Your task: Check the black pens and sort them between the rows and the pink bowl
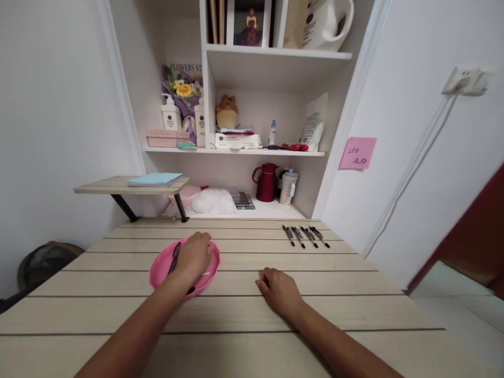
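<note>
Head view: the left hand (195,254) reaches over a pink scalloped dish (158,270), fingertips hidden, so I cannot tell whether they hold anything. Dark slim items (174,257) lie in the dish, just left of that hand. The right hand (282,290) rests loosely curled on the slatted table (236,315), its grip unclear. Beyond it, slightly right, 4 pens (309,237) lie in a row.

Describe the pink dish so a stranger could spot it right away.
Find the striped wooden-looking table, then the raised shelf on its left. Nearer the camera, under the left hand, sits the round dish. Its bright pink, wavy rim sets it apart from the slim pens farther right.
</note>
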Motion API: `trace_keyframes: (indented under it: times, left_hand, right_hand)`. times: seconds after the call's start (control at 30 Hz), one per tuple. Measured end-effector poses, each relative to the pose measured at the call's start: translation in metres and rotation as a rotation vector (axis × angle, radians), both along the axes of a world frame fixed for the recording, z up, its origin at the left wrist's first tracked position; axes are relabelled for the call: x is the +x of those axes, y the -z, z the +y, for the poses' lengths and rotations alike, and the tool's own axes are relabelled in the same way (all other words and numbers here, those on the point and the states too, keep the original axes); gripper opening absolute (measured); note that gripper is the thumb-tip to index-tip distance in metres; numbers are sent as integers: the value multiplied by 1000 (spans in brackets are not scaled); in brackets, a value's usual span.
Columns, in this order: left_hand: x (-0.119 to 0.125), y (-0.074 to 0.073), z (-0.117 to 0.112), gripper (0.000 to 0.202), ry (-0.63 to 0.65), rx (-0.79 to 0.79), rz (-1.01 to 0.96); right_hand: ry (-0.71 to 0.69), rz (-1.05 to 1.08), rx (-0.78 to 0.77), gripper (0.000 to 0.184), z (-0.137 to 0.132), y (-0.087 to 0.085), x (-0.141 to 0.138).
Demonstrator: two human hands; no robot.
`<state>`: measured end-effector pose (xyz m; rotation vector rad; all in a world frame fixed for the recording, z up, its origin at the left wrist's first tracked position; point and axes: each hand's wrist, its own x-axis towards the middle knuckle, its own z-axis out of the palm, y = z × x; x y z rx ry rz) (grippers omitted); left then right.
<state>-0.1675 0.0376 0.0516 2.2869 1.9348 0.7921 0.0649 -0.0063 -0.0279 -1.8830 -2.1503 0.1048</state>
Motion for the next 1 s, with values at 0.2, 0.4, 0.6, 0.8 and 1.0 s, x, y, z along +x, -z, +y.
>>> trace_keyframes:
  times: [0.2,0.4,0.6,0.8,1.0]
  left_hand:
    - [-40,11,-7,20,-231,-257,284]
    - [-42,9,-8,20,-258,-247,224]
    - [-7,-2,-20,21,-46,-303,-429]
    - [81,33,-44,25,242,-658,-1403]
    - [134,62,-49,19,257,-759,-1380]
  right_hand:
    - [-11,1,62,25,-4,5,0]
    - [-19,11,88,22,-7,6,0]
    - [-10,258,64,28,1,10,7]
    - [-22,1136,29,44,11,8,18]
    - [12,1429,-45,42,9,5,24]
